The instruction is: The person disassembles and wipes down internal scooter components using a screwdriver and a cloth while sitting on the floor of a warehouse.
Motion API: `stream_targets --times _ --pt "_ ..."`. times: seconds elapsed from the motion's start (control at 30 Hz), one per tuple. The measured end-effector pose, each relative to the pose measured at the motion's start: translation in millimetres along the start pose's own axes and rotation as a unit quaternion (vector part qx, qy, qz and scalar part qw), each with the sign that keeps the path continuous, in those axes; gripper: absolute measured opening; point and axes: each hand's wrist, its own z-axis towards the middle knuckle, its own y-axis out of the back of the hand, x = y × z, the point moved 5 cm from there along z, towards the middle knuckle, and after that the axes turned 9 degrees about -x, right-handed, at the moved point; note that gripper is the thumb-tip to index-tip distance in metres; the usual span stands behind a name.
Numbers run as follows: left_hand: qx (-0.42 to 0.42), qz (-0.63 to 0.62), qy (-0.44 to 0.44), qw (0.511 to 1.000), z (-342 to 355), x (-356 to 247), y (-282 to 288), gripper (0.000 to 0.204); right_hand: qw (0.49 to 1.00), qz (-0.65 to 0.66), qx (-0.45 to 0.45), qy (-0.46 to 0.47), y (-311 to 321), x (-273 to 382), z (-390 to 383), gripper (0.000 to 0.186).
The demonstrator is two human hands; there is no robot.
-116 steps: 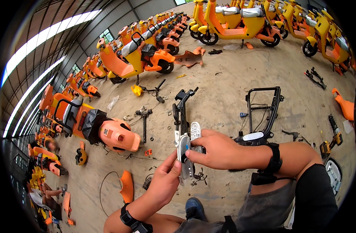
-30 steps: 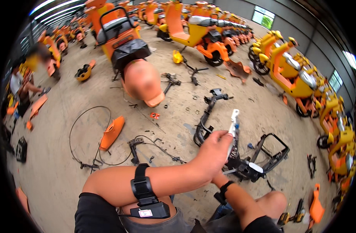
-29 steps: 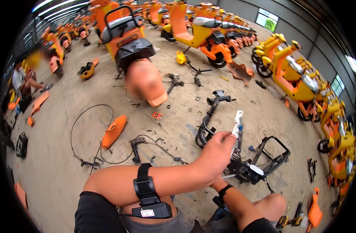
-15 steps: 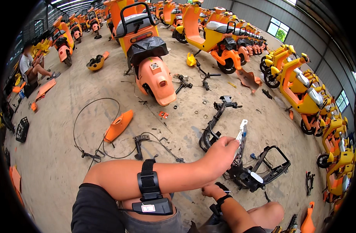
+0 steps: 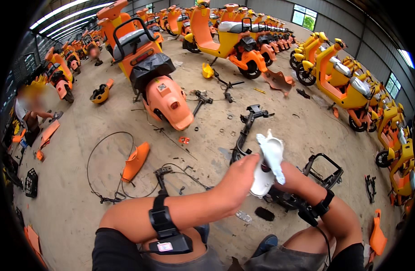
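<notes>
My left hand [image 5: 243, 174] grips a white oval plastic housing [image 5: 261, 183]. A second pale white piece [image 5: 271, 153] lies across it at an angle, with a dark spot between them. My right hand [image 5: 289, 174] is raised just behind and right of these pieces, its fingers hidden by them. Beyond both hands lies a black metal scooter frame [image 5: 325, 169], partly covered by my arms and the housing. Below the housing, a silver perforated oval piece [image 5: 242, 216] and a black oval pad [image 5: 264, 213] rest on the concrete floor.
An orange scooter [image 5: 167, 101] stands ahead left among rows of scooters [image 5: 329, 86]. An orange panel [image 5: 135, 160], looped cables [image 5: 99, 149], fork parts [image 5: 200, 101] and a black crate [image 5: 31, 183] are on the floor. A blurred person [image 5: 29, 117] sits at far left.
The white pieces have turned from edge-on to face up and angled apart. My right hand has risen from low beneath my left arm to beside the pieces, uncovering small parts on the floor.
</notes>
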Motion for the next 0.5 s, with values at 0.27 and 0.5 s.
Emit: stream_targets --times 0.27,0.5 --pt "0.084 0.011 0.123 0.989 -9.2 -0.5 -18.9 0.053 0.961 0.090 -0.251 -0.069 38.5 18.2 -25.1 0.059" --pt "0.097 0.030 0.186 0.977 -11.2 -0.2 -24.5 0.068 0.944 0.242 -0.223 0.028 24.8 0.8 -30.7 0.035"
